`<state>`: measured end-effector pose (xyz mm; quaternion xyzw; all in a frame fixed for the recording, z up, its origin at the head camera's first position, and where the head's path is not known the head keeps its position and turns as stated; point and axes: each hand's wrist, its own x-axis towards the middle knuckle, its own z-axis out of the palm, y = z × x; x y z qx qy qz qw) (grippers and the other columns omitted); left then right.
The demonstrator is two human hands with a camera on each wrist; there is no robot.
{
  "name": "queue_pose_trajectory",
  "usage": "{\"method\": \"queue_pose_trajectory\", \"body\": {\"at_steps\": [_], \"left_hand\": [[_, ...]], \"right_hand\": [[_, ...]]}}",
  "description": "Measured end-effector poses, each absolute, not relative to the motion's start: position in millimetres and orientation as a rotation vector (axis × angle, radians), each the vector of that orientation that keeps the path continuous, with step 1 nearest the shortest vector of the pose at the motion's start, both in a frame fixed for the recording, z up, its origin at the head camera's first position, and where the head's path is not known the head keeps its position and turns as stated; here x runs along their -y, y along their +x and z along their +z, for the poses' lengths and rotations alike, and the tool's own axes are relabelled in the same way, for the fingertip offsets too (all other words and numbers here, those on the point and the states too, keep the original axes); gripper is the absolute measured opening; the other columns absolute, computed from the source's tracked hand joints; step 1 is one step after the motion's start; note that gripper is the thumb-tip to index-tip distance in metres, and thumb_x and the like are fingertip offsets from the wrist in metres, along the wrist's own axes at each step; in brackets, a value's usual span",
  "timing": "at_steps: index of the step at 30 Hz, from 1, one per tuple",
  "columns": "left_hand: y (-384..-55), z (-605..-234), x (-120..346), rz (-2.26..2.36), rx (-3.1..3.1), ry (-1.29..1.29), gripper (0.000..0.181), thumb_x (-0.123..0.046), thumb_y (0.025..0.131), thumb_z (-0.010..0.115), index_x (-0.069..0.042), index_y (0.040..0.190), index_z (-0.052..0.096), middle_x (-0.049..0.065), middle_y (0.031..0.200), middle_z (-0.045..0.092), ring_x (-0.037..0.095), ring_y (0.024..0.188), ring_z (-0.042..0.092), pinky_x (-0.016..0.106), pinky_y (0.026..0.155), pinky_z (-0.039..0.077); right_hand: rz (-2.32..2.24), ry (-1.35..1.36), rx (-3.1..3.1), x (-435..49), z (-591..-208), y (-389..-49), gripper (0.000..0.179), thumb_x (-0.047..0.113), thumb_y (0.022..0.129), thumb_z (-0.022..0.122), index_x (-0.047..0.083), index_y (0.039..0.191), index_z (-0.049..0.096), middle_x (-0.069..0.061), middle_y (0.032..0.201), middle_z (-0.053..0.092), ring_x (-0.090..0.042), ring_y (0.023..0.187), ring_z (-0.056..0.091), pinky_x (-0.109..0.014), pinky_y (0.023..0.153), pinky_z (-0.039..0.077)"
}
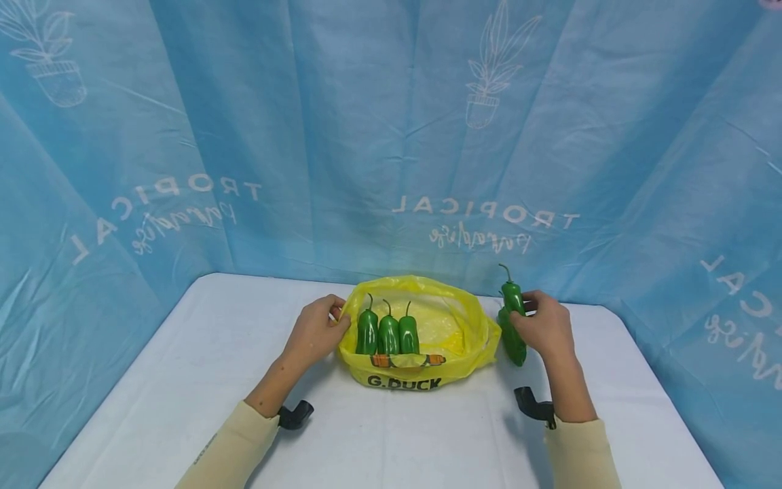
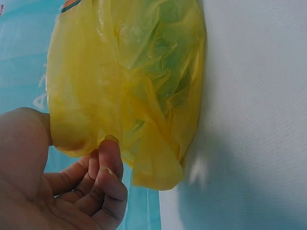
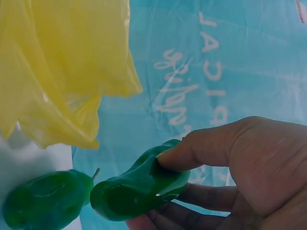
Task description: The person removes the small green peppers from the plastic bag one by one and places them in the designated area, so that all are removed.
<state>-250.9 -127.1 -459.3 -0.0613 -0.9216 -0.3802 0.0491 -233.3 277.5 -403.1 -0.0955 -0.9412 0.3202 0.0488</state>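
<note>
A yellow plastic bag printed "G.DUCK" stands with its mouth wide at the table's middle. Inside, toward its left, three glossy green peppers stand side by side, stems up. My left hand pinches the bag's left rim between thumb and fingers; the left wrist view shows the yellow film in that grip. To the right of the bag, my right hand holds a green pepper between thumb and fingers, raised off the table. Another green pepper lies on the table just below it.
A white cloth covers the table. Blue printed curtains hang behind it and at both sides. A black curved wrist mount sticks out by the left wrist, and another black mount by the right one.
</note>
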Motion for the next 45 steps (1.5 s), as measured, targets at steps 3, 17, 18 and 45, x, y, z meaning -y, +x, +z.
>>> {"method": "queue_pose_trajectory", "body": {"at_steps": [3,17,18,45], "left_hand": [[-250.9,-458.8,127.3,-1.162,2.807,-0.185,0.032,-0.019,0.101,0.067,-0.001,0.126,0.068,0.007,0.1,0.065,0.017,0.072,0.057,0.03,0.06,0.052],[-250.1,-459.6,126.6,-1.167,2.806,-0.183,0.03,-0.019,0.101,0.067,-0.001,0.126,0.068,0.008,0.1,0.065,0.016,0.072,0.058,0.029,0.06,0.051],[-250.3,-459.3,126.7,-1.168,2.804,-0.185,0.031,-0.019,0.101,0.067,-0.001,0.126,0.068,0.008,0.1,0.065,0.016,0.071,0.058,0.029,0.06,0.052],[-249.7,-458.1,125.6,-1.186,2.794,-0.186,0.03,-0.018,0.1,0.068,0.0,0.124,0.068,0.008,0.098,0.065,0.017,0.071,0.057,0.031,0.061,0.051]], "right_hand": [[0.968,-0.329,2.87,-282.0,-405.5,-235.2,0.055,0.019,0.096,0.065,-0.007,0.144,0.056,-0.031,0.132,0.065,-0.045,0.113,0.066,-0.053,0.085,0.062],[0.962,-0.405,2.87,-306.6,-421.6,-238.3,0.054,0.019,0.096,0.067,-0.012,0.14,0.057,-0.035,0.128,0.064,-0.047,0.106,0.067,-0.056,0.082,0.061],[0.962,-0.406,2.872,-308.7,-422.4,-238.7,0.054,0.019,0.096,0.067,-0.012,0.139,0.058,-0.036,0.127,0.064,-0.047,0.105,0.067,-0.056,0.081,0.061],[0.955,-0.571,2.916,-329.6,-450.2,-248.5,0.053,0.018,0.096,0.067,-0.014,0.136,0.057,-0.036,0.125,0.063,-0.046,0.104,0.066,-0.057,0.086,0.059]]}}
